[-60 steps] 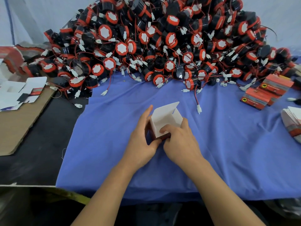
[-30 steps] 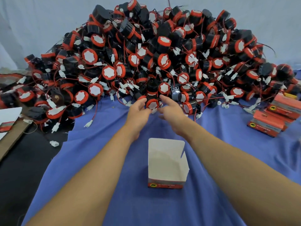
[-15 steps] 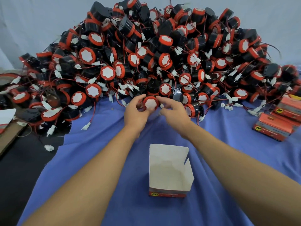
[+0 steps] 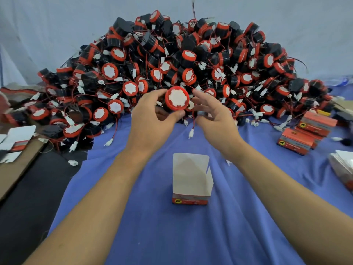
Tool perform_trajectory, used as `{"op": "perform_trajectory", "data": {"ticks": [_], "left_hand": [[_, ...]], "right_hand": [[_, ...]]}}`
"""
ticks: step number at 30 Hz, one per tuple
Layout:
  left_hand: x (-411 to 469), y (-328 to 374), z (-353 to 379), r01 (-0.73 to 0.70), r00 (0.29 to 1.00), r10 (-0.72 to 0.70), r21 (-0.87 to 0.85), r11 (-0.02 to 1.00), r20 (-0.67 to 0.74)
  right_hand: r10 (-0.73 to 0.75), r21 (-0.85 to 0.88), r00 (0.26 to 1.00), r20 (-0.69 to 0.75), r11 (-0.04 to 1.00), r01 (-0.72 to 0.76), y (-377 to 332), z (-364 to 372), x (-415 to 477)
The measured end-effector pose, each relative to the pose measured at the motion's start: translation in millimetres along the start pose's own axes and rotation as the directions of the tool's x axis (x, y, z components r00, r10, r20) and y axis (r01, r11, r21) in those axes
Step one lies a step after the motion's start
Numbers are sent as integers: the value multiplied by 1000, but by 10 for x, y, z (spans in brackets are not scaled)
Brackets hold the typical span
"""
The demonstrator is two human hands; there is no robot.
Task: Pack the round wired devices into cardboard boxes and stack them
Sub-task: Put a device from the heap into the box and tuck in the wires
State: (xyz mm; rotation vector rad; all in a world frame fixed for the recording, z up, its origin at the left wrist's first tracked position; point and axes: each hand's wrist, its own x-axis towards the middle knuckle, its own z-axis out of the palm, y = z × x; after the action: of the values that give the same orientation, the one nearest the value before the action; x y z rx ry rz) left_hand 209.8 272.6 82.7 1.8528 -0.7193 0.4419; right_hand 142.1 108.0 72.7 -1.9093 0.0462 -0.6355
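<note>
My left hand (image 4: 152, 119) grips a round black device with a red rim and white face (image 4: 177, 98), lifted just in front of the big pile of like devices (image 4: 191, 60). Its red wire with a white plug (image 4: 191, 133) dangles below. My right hand (image 4: 214, 115) hovers beside the device with fingers spread and relaxed, near the wire; I cannot tell if it touches it. An open white cardboard box (image 4: 191, 180) with a red base stands upright on the blue cloth (image 4: 172, 236), lid flap up, between my forearms.
Packed red boxes (image 4: 305, 134) are stacked at the right, with white paper sheets (image 4: 343, 165) nearer the right edge. Flat unfolded cartons (image 4: 17, 142) lie on brown cardboard at the left. A pale sheet hangs behind the pile.
I let go of the box and left it standing on the cloth. Both hands reached to the pile, and my left hand has lifted one device out of it.
</note>
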Motion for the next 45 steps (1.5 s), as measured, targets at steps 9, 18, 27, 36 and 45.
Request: {"op": "perform_trajectory", "data": {"ticks": [9, 18, 27, 36, 45], "left_hand": [[-84, 320, -370, 124, 982, -101, -142, 982, 161], [-797, 323, -344, 83, 934, -59, -54, 995, 352], [-945, 194, -291, -41, 894, -66, 227, 973, 443], [-1011, 106, -287, -171, 856, -51, 376, 911, 514], [-1136, 129, -214, -309, 792, -152, 604, 735, 591]], "right_hand": [[-144, -433, 980, -134, 898, 73, -196, -375, -180], [354, -940, 920, 167, 337, 41, -744, -559, -802], [412, -789, 855, 315, 615, -5, -682, -564, -955], [374, -630, 875, 306, 769, -108, -467, -411, -1117], [353, -600, 827, 438, 799, -23, -420, -445, -1216]]}}
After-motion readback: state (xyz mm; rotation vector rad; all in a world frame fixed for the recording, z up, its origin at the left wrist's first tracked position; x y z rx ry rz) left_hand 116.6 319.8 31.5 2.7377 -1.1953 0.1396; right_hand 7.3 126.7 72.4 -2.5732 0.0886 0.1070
